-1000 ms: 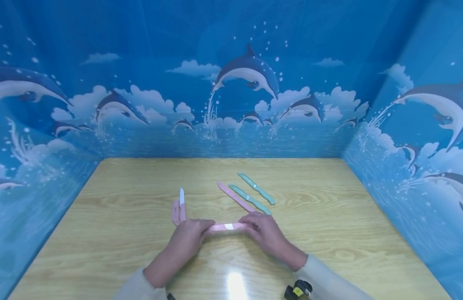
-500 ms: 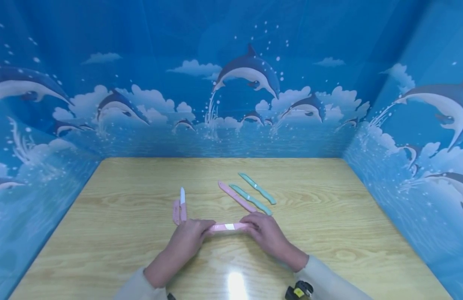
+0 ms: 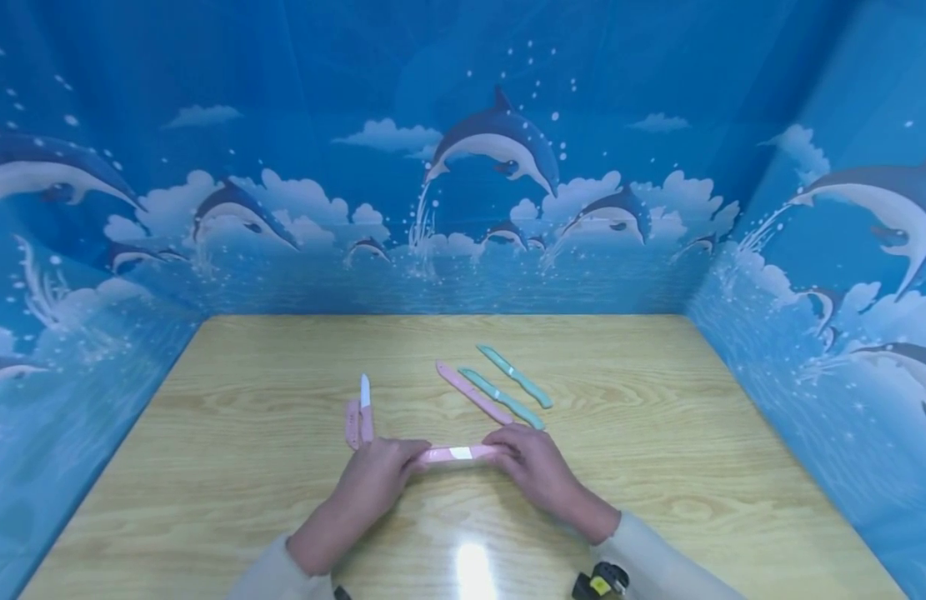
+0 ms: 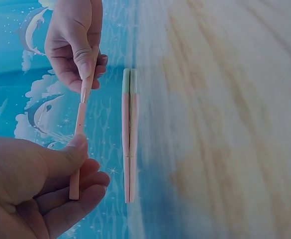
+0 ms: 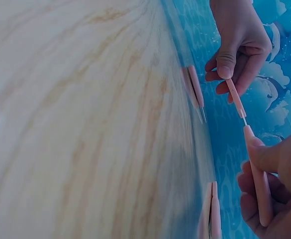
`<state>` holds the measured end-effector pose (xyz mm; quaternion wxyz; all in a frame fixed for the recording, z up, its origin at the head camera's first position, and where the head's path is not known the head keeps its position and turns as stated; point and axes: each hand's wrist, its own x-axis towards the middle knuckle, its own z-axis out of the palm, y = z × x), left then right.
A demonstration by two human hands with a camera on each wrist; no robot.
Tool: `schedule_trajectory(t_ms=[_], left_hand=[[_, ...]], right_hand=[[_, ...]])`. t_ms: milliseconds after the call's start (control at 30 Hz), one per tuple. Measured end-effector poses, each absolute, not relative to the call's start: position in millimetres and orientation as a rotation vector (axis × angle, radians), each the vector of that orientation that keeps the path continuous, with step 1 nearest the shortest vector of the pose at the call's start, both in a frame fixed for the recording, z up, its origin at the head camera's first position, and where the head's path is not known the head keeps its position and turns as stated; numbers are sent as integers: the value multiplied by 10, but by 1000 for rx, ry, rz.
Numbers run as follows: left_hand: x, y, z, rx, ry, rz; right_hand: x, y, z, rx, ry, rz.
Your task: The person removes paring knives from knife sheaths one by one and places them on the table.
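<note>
My left hand pinches a pink knife sheath between thumb and fingers. The pink handle of a fruit knife is gripped by my right hand. Between the hands a short stretch of pale blade shows bare; the rest of the blade sits inside the sheath. Knife and sheath are in line, held level in front of me. Just beyond my left hand lie a smaller pink knife with a bare white blade and, beside it, a separate pink sheath.
Past my right hand a long pink knife lies slantwise, its near end close to my fingers. Two green knives lie alongside it to the right. The wooden table meets blue dolphin-printed walls at the back and sides.
My right hand has shifted very slightly right, and a little more blade shows between handle and sheath. The left hand and the knives on the table look unchanged.
</note>
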<state>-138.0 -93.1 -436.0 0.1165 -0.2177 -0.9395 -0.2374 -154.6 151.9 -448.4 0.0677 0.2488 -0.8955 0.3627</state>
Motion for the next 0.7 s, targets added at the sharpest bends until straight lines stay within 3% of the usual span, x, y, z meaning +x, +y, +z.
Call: schedule_trajectory(t_ms=[700], left_hand=[[-1384,-954,-4382,-666,-2714,-718]], right_hand=[[-1527,1567,-4514,736,-2660,1108]])
